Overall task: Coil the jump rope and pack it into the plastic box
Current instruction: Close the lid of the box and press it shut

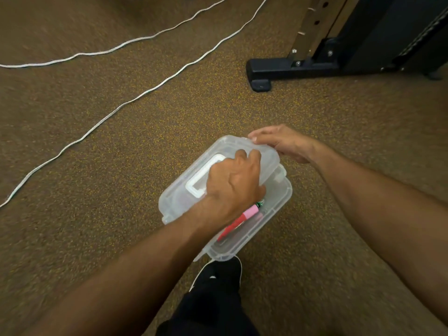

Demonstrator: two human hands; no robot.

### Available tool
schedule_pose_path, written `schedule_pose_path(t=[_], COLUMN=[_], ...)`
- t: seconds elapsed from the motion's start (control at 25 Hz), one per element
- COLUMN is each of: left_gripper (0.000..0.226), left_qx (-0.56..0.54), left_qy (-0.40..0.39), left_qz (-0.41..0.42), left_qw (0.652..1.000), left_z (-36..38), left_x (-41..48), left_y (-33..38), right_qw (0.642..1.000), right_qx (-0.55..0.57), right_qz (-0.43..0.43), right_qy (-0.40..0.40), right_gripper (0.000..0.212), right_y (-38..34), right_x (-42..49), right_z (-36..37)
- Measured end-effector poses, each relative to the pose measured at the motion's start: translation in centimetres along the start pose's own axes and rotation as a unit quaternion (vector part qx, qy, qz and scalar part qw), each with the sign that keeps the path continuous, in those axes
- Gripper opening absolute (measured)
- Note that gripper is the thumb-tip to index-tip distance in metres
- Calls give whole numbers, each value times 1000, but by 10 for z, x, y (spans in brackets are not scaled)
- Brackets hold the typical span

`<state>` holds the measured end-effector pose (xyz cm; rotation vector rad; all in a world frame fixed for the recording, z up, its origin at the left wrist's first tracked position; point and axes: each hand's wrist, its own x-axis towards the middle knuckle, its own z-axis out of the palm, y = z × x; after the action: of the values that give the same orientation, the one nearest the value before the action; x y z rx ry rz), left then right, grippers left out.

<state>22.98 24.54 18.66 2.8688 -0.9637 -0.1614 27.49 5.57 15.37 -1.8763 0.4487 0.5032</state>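
Inside plastic box (274,207), perhaps a red-pink handle (238,220)

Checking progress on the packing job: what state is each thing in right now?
Jump rope: uncoiled, stretched out on the floor.
Plastic box: partly open, red-and-pink item inside.
Lid: shifted off the box, held.
Left hand: gripping the lid.
Right hand: holding the lid's far edge.

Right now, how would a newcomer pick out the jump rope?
Start at the black bench foot upper right, then look left across the speckled brown floor. The jump rope is the thin white cord lying uncoiled in two long lines, well apart from the clear plastic box.
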Motion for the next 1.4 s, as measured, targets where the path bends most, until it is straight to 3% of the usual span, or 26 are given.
schedule_pose_path(t=[0.32,0.48,0.76,1.16,1.4], left_gripper=[51,50,67,75,87], left_qx=[20,21,28,30,-15], left_qy=[14,4,3,17,-5], left_qz=[102,137,96,127,134], left_qw=[994,990,995,991,991], left_z=[42,57,72,91,90], left_x=[-28,-32,-25,-16,-7], left_y=[23,30,31,25,21], right_qw=[998,983,932,979,982], right_qx=[-50,-154,-318,-135,5], right_qz=[-9,-47,-56,18,95], right_qy=[46,90,163,149,163], right_gripper=[51,55,52,51,77], right_y=[32,52,57,69,79], right_x=[-47,-51,-45,-48,-50], right_z=[11,16,21,23,26])
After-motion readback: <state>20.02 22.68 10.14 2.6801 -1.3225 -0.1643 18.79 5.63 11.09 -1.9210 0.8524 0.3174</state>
